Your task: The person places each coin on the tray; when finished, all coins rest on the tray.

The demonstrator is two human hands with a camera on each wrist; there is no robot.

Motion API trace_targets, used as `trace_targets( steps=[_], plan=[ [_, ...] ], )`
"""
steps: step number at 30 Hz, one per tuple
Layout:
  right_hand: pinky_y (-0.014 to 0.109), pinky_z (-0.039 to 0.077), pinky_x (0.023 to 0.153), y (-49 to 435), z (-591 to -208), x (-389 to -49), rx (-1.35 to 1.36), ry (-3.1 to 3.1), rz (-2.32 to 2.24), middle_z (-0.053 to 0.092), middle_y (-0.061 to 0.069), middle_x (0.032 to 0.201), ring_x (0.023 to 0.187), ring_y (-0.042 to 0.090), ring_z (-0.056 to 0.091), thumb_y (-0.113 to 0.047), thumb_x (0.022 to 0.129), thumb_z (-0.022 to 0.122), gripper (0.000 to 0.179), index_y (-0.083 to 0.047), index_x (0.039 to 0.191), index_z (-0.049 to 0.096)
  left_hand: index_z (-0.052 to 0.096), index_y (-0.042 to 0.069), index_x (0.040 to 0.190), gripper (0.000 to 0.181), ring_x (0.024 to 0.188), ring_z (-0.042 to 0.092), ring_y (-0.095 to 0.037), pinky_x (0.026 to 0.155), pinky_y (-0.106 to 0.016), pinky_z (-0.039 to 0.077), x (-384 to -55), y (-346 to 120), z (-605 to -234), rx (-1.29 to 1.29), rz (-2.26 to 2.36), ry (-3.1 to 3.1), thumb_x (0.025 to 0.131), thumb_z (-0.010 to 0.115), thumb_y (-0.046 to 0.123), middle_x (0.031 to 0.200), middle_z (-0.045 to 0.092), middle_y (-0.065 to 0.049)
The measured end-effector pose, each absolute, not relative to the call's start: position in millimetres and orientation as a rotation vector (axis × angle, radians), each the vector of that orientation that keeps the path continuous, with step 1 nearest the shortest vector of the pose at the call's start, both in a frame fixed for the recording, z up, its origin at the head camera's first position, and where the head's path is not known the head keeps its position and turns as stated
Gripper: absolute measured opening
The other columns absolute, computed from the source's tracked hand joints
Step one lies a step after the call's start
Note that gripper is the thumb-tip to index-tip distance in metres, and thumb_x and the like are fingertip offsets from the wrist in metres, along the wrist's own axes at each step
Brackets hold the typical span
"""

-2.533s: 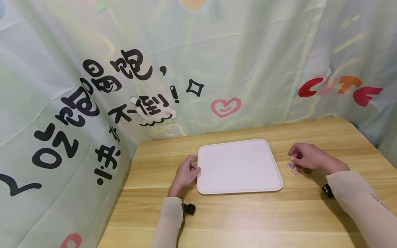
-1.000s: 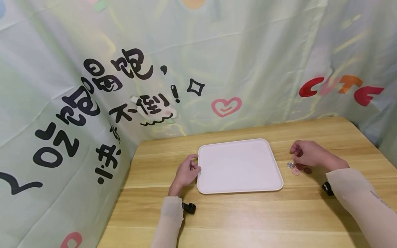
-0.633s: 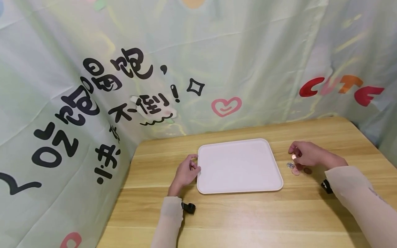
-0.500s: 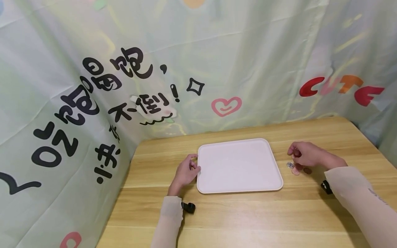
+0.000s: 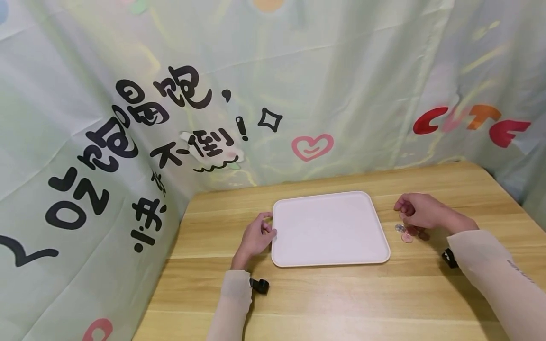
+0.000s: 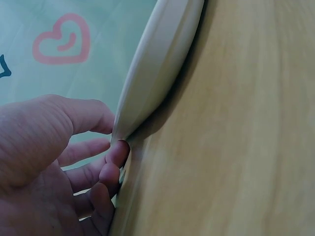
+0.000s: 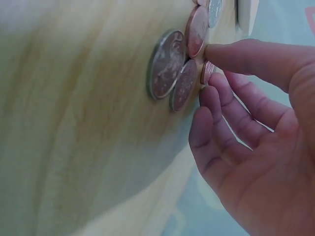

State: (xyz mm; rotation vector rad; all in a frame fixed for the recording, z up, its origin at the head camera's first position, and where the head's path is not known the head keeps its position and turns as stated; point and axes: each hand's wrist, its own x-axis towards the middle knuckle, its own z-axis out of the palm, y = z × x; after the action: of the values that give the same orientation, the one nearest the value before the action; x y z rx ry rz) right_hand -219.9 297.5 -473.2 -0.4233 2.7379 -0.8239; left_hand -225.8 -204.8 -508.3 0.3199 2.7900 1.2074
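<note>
Head view: left hand (image 5: pixel 254 237) rests loosely on the tray (image 5: pixel 330 229) edge, barely moved. Right of that, by some loose coins (image 5: pixel 407 238), right hand (image 5: pixel 424 212) seems to be pinching one copper coin (image 7: pixel 207 73); its shine just faded, so it's probably getting tilted.

Behind the table (image 5: pixel 320 308), a pale green cloth (image 5: pixel 362 85) is hung like a wall, w/ soft folds; the left side is covered by it also. Black Chinese characters (image 5: pixel 209 143) are printed on the left part, w/ a star outline (image 5: pixel 270 119) beside. Approx. in the middle, a pink heart (image 5: pixel 313 148) is drawn; on the right, "CUTE" (image 5: pixel 477 119) is written in red, pink & orange. Soft light is reflected by the light-brown wood-look tabletop.
</note>
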Motion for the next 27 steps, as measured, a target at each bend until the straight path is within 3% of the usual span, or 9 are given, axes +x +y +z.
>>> trace_targets(
  steps=[12,20,27],
  plan=[
    [0.028,0.052,0.062,299.5,-477.8,-216.6,-0.405,2.646,-0.922,0.065,0.006,0.089,0.072,0.016,0.062,0.001,0.103,0.065,0.02,0.012,0.119,0.061,0.06,0.008,0.148,0.051,0.076,0.056,-0.014,0.071,-0.027,0.045,-227.1,-204.6,-509.2,0.312,1.211,2.779,0.1,0.075,0.015,0.095,0.069,-0.007],
    [0.033,0.056,0.073,304.4,-470.9,-215.3,-0.421,2.72,-0.819,0.072,0.005,0.085,0.076,0.016,0.067,-0.009,0.102,0.073,0.017,0.007,0.105,0.068,0.06,0.01,0.148,0.051,0.078,0.057,-0.012,0.075,-0.028,0.047,-228.1,-206.1,-512.4,0.33,1.186,2.79,0.1,0.074,0.017,0.096,0.07,-0.005],
    [0.029,0.054,0.064,306.0,-470.2,-215.6,-0.387,2.573,-0.894,0.07,0.005,0.072,0.058,0.018,0.066,-0.011,0.109,0.064,0.02,0.007,0.102,0.059,0.06,0.01,0.148,0.05,0.078,0.057,-0.012,0.074,-0.027,0.046,-227.1,-205.1,-511.1,0.321,1.179,2.794,0.1,0.074,0.016,0.096,0.07,-0.006]
  ],
)
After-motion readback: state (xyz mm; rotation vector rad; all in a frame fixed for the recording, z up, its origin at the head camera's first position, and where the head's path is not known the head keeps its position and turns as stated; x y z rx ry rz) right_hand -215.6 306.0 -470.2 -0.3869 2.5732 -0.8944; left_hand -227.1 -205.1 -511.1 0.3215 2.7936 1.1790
